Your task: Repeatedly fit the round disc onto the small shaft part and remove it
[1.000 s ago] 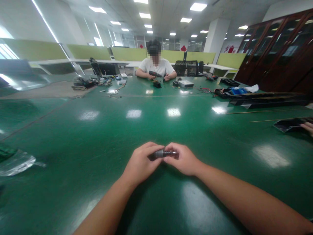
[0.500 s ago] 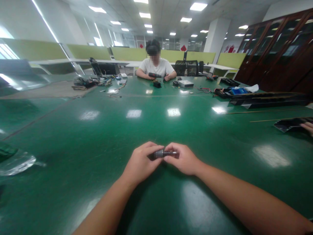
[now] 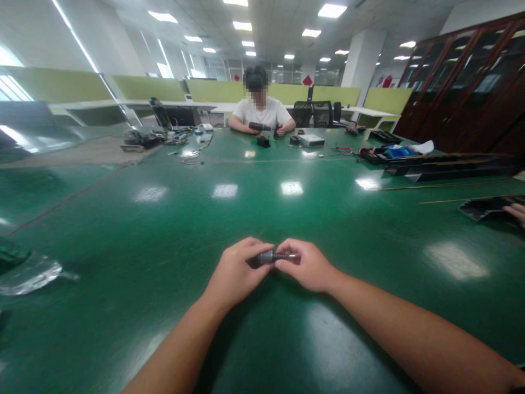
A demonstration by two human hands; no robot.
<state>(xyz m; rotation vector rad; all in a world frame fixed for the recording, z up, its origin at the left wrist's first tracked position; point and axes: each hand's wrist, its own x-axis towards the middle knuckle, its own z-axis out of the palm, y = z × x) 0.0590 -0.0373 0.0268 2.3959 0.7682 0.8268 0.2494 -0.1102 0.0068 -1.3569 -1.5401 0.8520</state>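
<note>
Low over the green table [image 3: 229, 219], both hands hold one small dark cylindrical part with a thin ribbed shaft [image 3: 266, 257]. My left hand [image 3: 238, 269] is closed round its thick grey end, which the palm and fingers partly hide. On the other side, my right hand [image 3: 309, 267] pinches the thin shaft between thumb and fingers. The part lies roughly level, pointing left to right. Its exact kind is too small to make out.
Across the table sits a person in a white shirt [image 3: 262, 112], holding a dark power tool [image 3: 258, 126]. Black metal profiles [image 3: 447, 168] lie at the right, where another person's hand [image 3: 517, 212] touches a black piece. Clear plastic [image 3: 33, 275] lies at the left edge.
Almost nothing differs. Both hands keep their grip on the small part in the same place; the view has shifted very slightly.
</note>
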